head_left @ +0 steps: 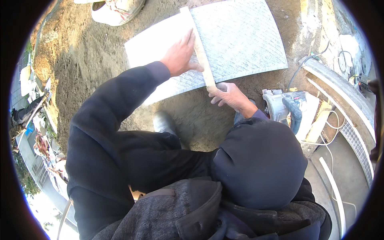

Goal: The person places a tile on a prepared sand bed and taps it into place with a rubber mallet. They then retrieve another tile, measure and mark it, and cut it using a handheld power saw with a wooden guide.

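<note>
A long, pale, narrow strip (204, 60), wood by its look, lies across a large light-coloured slab (244, 38) with a speckled, streaked surface. My left hand (180, 55) rests over the slab's left part. Its fingers reach along the strip's left edge, and its thumb presses on the strip lower down. At the slab's near edge, my right hand (232, 97) grips the strip's near end between thumb and fingers. That end sticks out past the slab. Glare washes out the slab's left side.
An angle grinder or circular saw (294, 108), grey and blue, stands right of my right hand. Cables (338, 124) run by it. A curved pale panel (344, 86) lies farther right. A shoe (118, 11) shows at the far left, on sandy ground (84, 76). My boot (163, 121) is below the slab.
</note>
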A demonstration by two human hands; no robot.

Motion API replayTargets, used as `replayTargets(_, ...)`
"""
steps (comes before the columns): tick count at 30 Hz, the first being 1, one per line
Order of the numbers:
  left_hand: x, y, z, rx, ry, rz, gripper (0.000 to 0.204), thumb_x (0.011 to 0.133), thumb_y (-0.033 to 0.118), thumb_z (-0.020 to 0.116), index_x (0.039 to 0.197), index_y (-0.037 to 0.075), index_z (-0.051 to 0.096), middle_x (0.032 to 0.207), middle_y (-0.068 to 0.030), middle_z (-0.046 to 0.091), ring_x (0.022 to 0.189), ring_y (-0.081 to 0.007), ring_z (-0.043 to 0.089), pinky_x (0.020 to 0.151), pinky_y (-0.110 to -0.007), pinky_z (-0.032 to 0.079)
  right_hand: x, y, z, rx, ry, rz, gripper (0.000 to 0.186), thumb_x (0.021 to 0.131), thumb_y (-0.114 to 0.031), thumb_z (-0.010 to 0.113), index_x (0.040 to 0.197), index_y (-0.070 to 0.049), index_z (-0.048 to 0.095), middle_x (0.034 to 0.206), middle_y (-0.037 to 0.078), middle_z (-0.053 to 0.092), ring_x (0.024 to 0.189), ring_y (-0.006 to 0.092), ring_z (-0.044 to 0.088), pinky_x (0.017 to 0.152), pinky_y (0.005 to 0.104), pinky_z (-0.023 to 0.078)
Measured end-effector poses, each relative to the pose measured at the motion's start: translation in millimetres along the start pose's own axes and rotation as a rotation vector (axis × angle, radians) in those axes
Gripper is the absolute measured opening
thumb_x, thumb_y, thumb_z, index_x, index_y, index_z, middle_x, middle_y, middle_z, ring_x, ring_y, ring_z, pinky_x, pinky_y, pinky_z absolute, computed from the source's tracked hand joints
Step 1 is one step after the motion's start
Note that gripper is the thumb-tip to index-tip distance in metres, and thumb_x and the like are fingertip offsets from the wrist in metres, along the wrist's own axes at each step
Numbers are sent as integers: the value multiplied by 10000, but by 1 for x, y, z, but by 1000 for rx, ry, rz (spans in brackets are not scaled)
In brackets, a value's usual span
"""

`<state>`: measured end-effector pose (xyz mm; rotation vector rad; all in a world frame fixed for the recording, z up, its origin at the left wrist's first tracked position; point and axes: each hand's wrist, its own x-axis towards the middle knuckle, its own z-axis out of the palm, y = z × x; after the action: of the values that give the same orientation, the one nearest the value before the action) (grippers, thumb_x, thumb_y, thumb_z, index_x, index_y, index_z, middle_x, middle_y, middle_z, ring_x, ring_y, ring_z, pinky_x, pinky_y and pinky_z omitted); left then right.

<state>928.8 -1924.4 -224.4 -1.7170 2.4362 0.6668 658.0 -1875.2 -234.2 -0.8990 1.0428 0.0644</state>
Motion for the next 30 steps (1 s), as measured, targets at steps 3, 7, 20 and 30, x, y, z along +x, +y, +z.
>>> replayTargets(3,0,-1,1,7,10,12,1335,750,712,775,1516,-234,228,1623,-403,188,1478,-486,354,1203,-471,378,10,14,9,146,3,-41,617,940,-512,753,1181,52,687,1033,90,735,871,148,711,694,295,544)
replayTargets(7,1,-2,3,45,47,35,1340,750,721,768,1520,-232,225,1617,-412,189,1465,-491,374,1192,-471,394,12,19,11,232,17,-56,577,952,-487,752,1183,39,690,1041,91,740,883,147,716,710,288,544)
replayTargets(20,1,-1,2,4,14,-7,1353,733,714,800,1549,-192,216,1657,-355,144,1469,-502,368,1202,-467,389,13,18,12,304,2,-66,535,969,-423,754,1182,62,684,1026,119,749,892,171,726,744,294,541)
replayTargets(30,1,-3,7,35,52,14,1363,732,745,778,1551,-188,215,1658,-353,143,1452,-511,391,1185,-474,412,12,18,10,345,-3,-50,529,959,-410,770,1178,64,683,1022,127,753,896,181,735,759,301,544)
